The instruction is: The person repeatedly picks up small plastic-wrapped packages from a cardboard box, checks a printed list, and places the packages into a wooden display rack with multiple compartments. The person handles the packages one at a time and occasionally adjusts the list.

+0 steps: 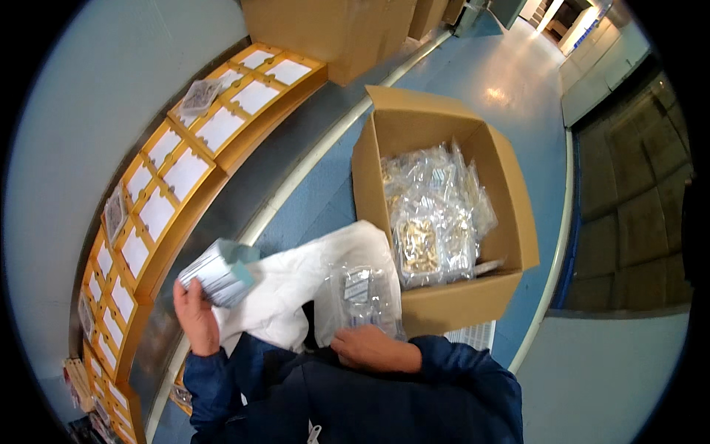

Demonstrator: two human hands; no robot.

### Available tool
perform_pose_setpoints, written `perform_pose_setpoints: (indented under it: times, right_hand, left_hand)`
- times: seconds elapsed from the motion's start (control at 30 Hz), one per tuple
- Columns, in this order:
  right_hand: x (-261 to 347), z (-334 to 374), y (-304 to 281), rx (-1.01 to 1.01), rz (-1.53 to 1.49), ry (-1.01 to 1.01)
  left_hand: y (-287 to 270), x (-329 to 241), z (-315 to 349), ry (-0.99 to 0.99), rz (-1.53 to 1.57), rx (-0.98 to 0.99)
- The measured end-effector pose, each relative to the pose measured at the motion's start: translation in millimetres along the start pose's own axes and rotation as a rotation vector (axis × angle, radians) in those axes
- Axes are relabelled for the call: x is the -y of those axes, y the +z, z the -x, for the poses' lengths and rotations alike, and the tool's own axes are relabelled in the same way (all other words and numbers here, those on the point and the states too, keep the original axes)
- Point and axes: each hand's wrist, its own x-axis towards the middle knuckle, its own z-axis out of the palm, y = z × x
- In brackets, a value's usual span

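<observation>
My left hand (198,320) is closed around a small pale blue box (235,287) with a white printed face, its end flaps standing out on the far side. My right hand (373,348) rests with curled fingers on the near edge of a clear plastic bag (379,303) that carries a printed label. This bag lies over my white-clad leg. Just beyond it stands an open cardboard box (444,309), filled with clear bags (423,240) that hold small gold-coloured pieces.
A curved yellow rack (251,133) with white cards runs along the left wall, a few clear packets (115,213) lying on it. Large cardboard boxes (333,33) stand at the back. Below my right forearm, a printed sheet (477,337) shows on the blue floor (481,70).
</observation>
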Motion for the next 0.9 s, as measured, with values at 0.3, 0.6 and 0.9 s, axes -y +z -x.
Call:
perform_pose_setpoints:
  times: [0.3, 0.6, 0.9]
  right_hand:
    - [25.5, -24.4, -28.9, -0.402, -0.039, -0.025]
    - [30.5, -87.7, -30.3, -0.519, 0.128, -0.184]
    - [-6.3, -73.9, -20.8, -0.371, -0.671, 0.239]
  left_hand:
    - [18.6, 29.8, 57.0, -0.264, -0.18, 0.218]
    - [25.5, 13.0, 78.4, -0.038, -0.536, 0.504]
    - [4.3, 7.8, 72.7, 0.222, -0.559, 0.605]
